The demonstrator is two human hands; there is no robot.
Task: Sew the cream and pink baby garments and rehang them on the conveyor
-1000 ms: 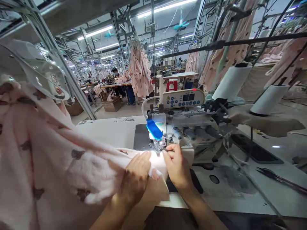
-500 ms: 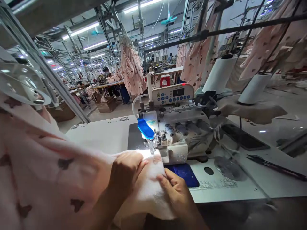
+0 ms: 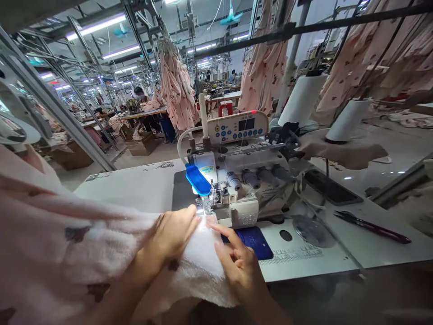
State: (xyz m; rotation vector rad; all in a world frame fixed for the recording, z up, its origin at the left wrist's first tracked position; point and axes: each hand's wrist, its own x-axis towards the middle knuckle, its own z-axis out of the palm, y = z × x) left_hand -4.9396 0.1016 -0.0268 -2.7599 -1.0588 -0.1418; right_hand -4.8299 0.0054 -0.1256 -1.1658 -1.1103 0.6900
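Pale pink fleece fabric [image 3: 203, 253] with dark printed motifs drapes from the left side, over the table's front edge and up to the overlock sewing machine [image 3: 243, 212]. My left hand [image 3: 172, 230] is closed on the fabric just in front of the presser foot [image 3: 207, 208], its fingers bent over the cloth. At the fabric's right edge, my right hand [image 3: 241, 264] holds the cloth by the thumb and curled fingers. Its index finger reaches out to the fabric near the presser foot. The machine's blue guard [image 3: 199, 179] sits above the lit sewing area.
Thread snips [image 3: 372, 225] and a dark phone-like slab [image 3: 333, 187] lie on the white table [image 3: 135, 185] to the right. White thread cones [image 3: 301, 99] stand behind the machine. Pink garments [image 3: 176, 90] hang beyond. A metal post [image 3: 67, 99] slants at the left.
My right index finger has stretched forward from a pinch toward the presser foot. My left hand still holds the fabric there. The whole view has shifted slightly as the camera moved.
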